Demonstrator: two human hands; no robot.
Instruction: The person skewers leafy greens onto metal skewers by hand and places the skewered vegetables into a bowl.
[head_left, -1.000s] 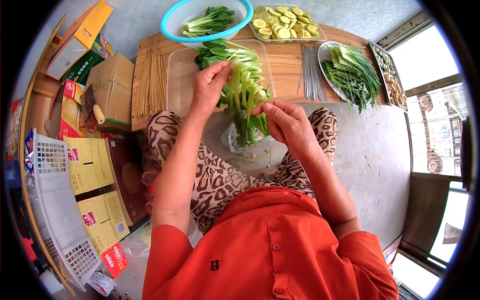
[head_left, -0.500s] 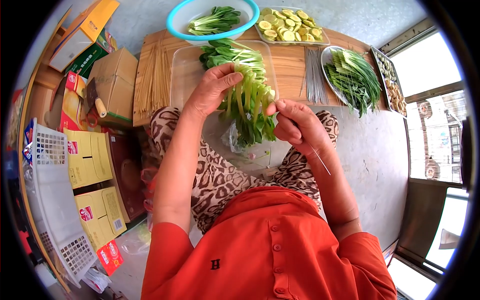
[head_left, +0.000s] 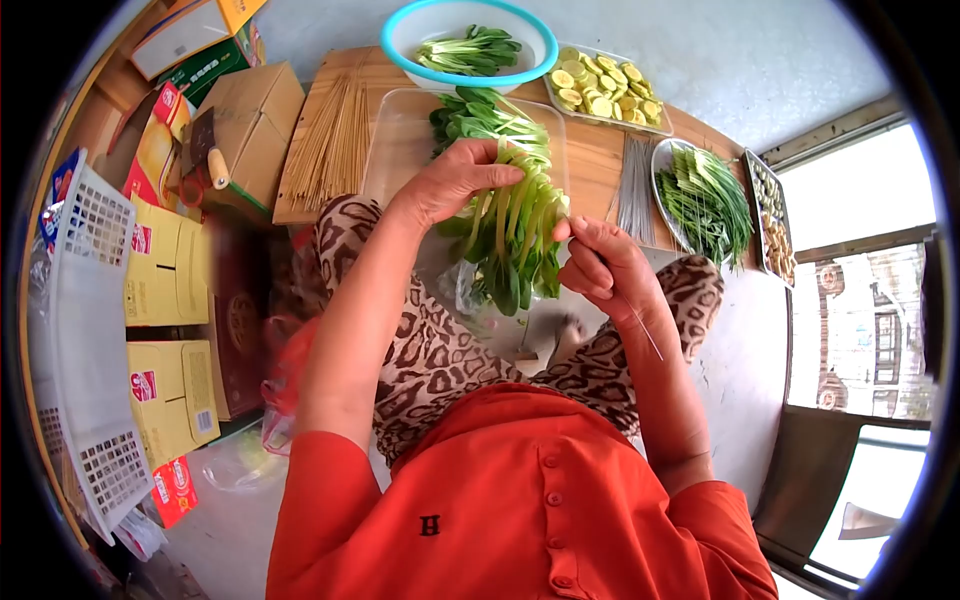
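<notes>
Leafy greens (head_left: 510, 225) hang in a row between my hands, over the front edge of a clear plastic tray (head_left: 385, 150). My left hand (head_left: 450, 185) is closed on the greens from the left, thumb and fingers pinching the stalks. On their right side my right hand (head_left: 605, 262) is closed round a thin metal skewer (head_left: 643, 330), whose free end sticks out past the wrist. The skewer's other end meets the pale stalk ends; how far it runs inside them is hidden.
Behind the tray are a blue-rimmed basin (head_left: 400, 45) of greens and sliced squash (head_left: 605, 90). Bamboo sticks (head_left: 330, 140) lie left, metal skewers (head_left: 634, 190) right, beside a plate of long greens (head_left: 705, 200) and a dark tray (head_left: 772, 215). A knife (head_left: 218, 168) stands by the boxes.
The view has shifted, so the table appears tilted. Both hands keep their grip on the greens and skewer, and the knees have spread a little.
</notes>
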